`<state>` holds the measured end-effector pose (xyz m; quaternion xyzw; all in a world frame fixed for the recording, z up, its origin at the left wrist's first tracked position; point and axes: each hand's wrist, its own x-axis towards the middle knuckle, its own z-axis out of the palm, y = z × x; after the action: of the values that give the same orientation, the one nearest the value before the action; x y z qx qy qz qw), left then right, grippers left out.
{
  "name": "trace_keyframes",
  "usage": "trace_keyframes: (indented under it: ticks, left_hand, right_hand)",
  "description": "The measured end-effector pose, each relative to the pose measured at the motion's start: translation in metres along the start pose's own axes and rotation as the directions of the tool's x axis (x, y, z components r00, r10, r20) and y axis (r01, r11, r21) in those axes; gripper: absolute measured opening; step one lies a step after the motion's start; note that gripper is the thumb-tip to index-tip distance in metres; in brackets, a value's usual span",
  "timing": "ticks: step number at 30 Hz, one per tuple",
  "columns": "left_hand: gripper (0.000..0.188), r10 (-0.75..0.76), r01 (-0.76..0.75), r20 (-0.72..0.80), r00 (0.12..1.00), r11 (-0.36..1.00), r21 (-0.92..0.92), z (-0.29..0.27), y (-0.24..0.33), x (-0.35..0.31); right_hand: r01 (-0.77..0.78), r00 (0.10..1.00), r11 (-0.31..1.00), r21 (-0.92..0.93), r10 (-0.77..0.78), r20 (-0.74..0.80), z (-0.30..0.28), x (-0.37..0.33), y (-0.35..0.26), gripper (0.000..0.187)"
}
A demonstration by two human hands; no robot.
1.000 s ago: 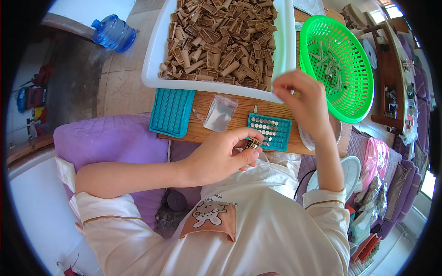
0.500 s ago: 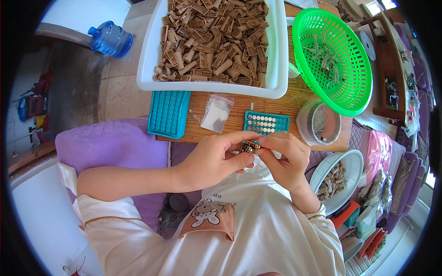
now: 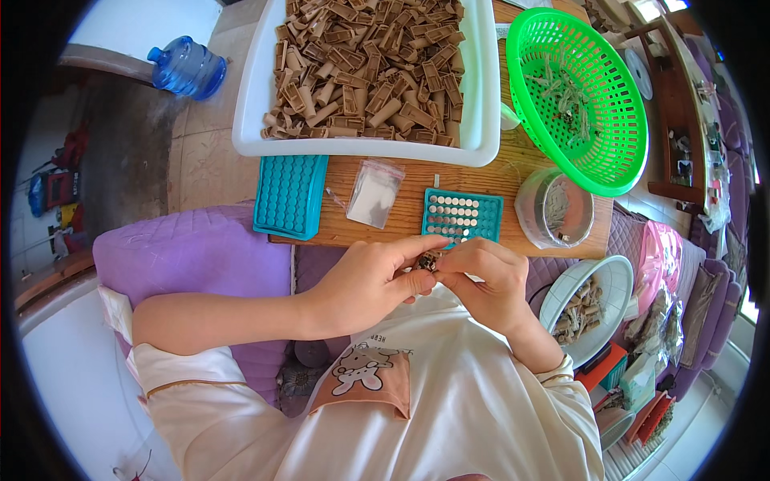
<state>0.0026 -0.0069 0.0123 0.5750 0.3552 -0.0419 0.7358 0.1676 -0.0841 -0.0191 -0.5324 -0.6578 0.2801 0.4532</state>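
a small brown part [image 3: 427, 261] is sitting between the 2 hands, on the near side of a teal tray [image 3: 490, 211] on the desk [image 3: 411, 204]. the left hand [image 3: 377, 271] is holding it, thumb and fingers curling nearly closed around it. the right hand [image 3: 487, 276] is touching its right end with bunched fingertips; whether it is gripping anything, i cannot tell. the left forearm [image 3: 224, 319] is lying across the body, the right forearm [image 3: 536, 341] is angling up from the lower right.

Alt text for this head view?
A person's left hand and right hand hold a small brown part at a wooden table, near a white tub of hollow brown pieces, a teal tray of silver discs and a green basket.
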Motion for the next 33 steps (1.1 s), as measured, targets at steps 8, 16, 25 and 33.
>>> trace_keyframes:
  ticks: [8, 16, 25, 33]
  left_hand:
    - [0.034, 0.084, -0.100, 0.071, 0.994, 0.962, 0.254, -0.002, -0.004, 0.002]
    - [0.031, 0.015, 0.002, 0.189, 0.982, 0.996, -0.091, -0.004, 0.001, 0.004]
    - [0.022, -0.121, 0.106, 0.008, 0.993, 0.843, -0.528, -0.026, 0.005, 0.017]
    - [0.024, -0.045, -0.037, -0.133, 0.990, 0.831, -0.555, -0.028, 0.007, 0.018]
  right_hand:
    - [-0.297, 0.891, 0.954, 0.028, 0.266, 0.368, -0.014, 0.040, -0.009, 0.042]
    - [-0.173, 0.742, 0.978, 0.115, 0.052, 0.668, -0.025, 0.064, 0.018, 0.048]
    - [-0.052, 0.957, 0.997, -0.055, 0.065, 0.282, -0.003, 0.141, 0.067, 0.016]
    - [0.220, 0.843, 0.602, -0.768, 0.279, 0.460, 0.027, 0.155, 0.093, 0.012]
